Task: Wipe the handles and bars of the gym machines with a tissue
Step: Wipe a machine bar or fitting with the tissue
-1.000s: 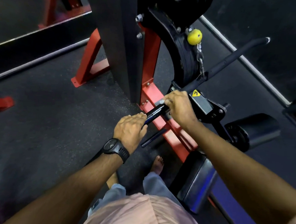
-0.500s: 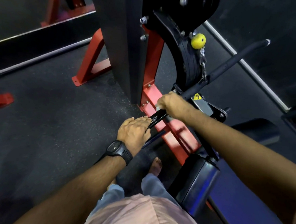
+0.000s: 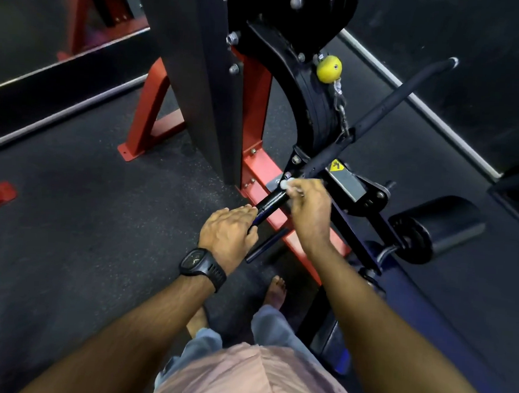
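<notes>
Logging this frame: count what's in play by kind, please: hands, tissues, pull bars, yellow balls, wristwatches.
hands: 2, left hand and right hand
tissue: 1
pull bar: 1
yellow ball: 1
wristwatch: 1
Total: 6

Bar (image 3: 385,108): long, black, far tip upturned. Slants from lower left to upper right, hung mid-length from a chain (image 3: 339,110). Near stretch is glossy.

Tissue (image 3: 283,184): small white wad against the bar's near stretch, pinched by right hand (image 3: 309,211). Left hand (image 3: 228,231) is laid over the near end.
</notes>
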